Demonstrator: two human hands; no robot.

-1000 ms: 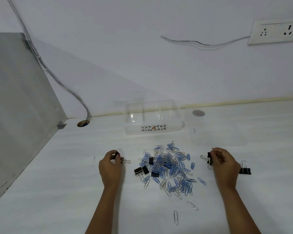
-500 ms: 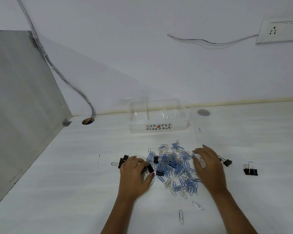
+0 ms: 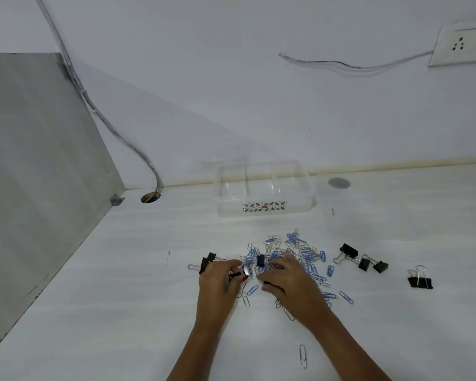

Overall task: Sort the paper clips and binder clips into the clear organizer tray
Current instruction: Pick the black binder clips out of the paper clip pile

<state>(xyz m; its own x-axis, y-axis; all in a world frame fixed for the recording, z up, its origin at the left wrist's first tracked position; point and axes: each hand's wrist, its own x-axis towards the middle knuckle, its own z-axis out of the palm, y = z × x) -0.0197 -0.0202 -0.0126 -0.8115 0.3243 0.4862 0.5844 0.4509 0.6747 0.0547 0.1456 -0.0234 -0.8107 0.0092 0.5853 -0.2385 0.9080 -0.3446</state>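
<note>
— What has changed since half a second ago?

— Both my hands have drawn inward over the near left part of the heap of paper clips (image 3: pixel 300 254). My left hand (image 3: pixel 217 284) was flat over the black clips at the heap's left edge; now its fingers are pinched on a small black binder clip (image 3: pixel 235 276). My right hand (image 3: pixel 289 284) has crossed from the heap's right side to its left, knuckles up, fingertips curled down into the clips; whether they grip anything I cannot tell.

— And the binder clips to the right?

— Three (image 3: pixel 364 259) now lie in a loose row just right of the heap, uncovered, and one more (image 3: pixel 420 281) sits well apart, farther right. Two black ones (image 3: pixel 208 261) rest just beyond my left hand.

— The tray?

— The clear organizer tray (image 3: pixel 264 209) stands where it was, beyond the heap near the wall, nothing visible in its compartments. A lone silver clip (image 3: pixel 302 356) lies near me on the table (image 3: pixel 121 298).
</note>
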